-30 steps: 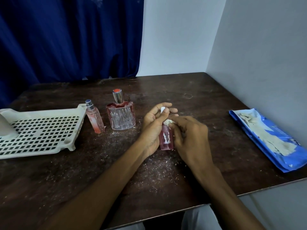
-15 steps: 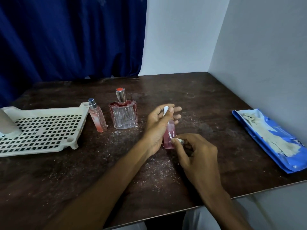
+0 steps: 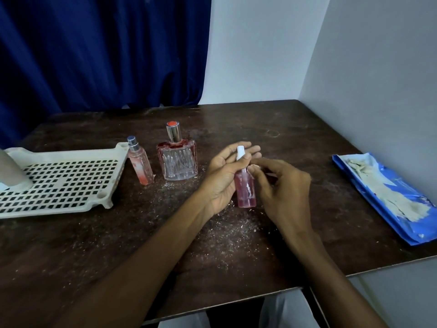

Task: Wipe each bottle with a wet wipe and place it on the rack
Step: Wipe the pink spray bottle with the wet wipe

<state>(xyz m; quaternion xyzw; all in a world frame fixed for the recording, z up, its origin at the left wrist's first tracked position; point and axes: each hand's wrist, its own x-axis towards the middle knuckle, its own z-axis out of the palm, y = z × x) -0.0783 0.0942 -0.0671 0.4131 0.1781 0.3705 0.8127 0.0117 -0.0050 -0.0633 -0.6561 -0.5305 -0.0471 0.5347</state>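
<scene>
**Progress.** One bottle is in hand and none of the three visible bottles is on the rack. The small pink cylindrical spray bottle with a white nozzle (image 3: 246, 190) stands upright at mid-bench, its base on or just above the dark wooden bench (image 3: 94, 245); which, I cannot tell. The left hand (image 3: 224, 176) grips it, thumb across the neck and fingers curled behind the nozzle. The right hand (image 3: 281, 185) pinches a small white wad, apparently the wet wipe (image 3: 255, 166), against the bottle's shoulder. Judgement: wiping of this bottle is under way and placing it is yet to come.

**Outstanding.** A slim pink spray bottle with a silver cap (image 3: 139, 164) and a square clear glass perfume bottle with a chrome neck and red top (image 3: 178, 162) stand side by side to the left of the hands, the slim one just beside the rack's right corner. Both appear to await wiping and placing.

**Surroundings.** The cream perforated plastic rack (image 3: 59, 181) lies at the left of the bench. A grey cylindrical object (image 3: 10, 171) stands on its left end, cut off by the frame edge, and I cannot identify it. A blue wipe packet (image 3: 383, 195) lies open at the right edge, well apart from the hands. White flecks (image 3: 224, 242) litter the bench near the hands.

**Obstructions.** The two waiting bottles stand between the hands and the rack, so a low carry leftward could knock them.
</scene>
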